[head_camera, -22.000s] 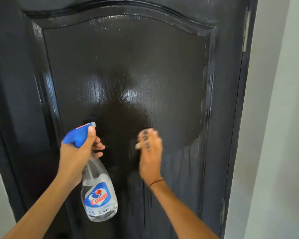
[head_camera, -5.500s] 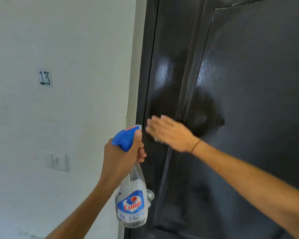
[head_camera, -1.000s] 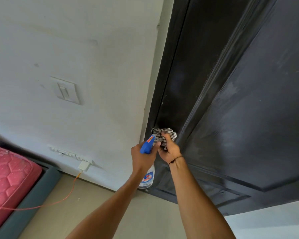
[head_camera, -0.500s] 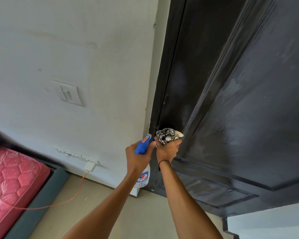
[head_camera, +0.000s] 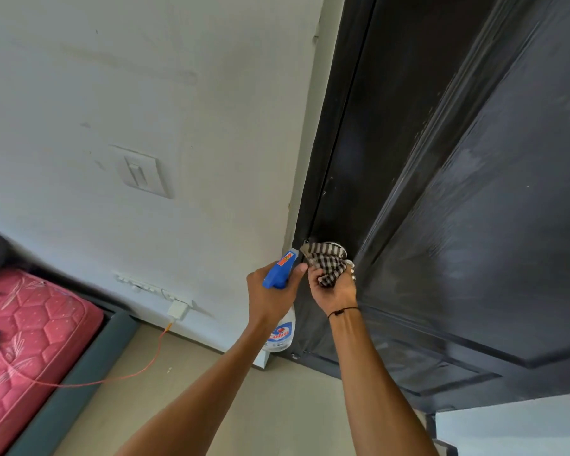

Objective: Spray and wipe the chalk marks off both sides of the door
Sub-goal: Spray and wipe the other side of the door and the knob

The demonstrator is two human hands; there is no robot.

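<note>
Nearest, the left hand [head_camera: 270,301] grips a clear plastic spray bottle [head_camera: 282,334] with blue trigger head and a "Colin" label, while beyond it the right hand [head_camera: 333,287] clutches a bunched black-and-white checked cloth [head_camera: 326,260] against the glossy black wooden door [head_camera: 474,192].

Black panelled wooden door [head_camera: 474,192] fills the right half of view; white plastered wall [head_camera: 145,93] lies to its left, meeting it at the door frame. White wall switch plate [head_camera: 140,172] on the wall, mid-left. White socket strip [head_camera: 145,287] lower on the wall, with a white plug adapter [head_camera: 177,310] just right of it. Orange cable [head_camera: 112,380] runs from the adapter across the beige tiled floor [head_camera: 211,406] onto the pink quilted mattress [head_camera: 30,340] at lower left. Left hand [head_camera: 270,297] holds the clear spray bottle with blue trigger head [head_camera: 282,297] just left of the right hand [head_camera: 333,287], which presses a black-and-white checked cloth [head_camera: 326,263] against the door's left edge.
</note>
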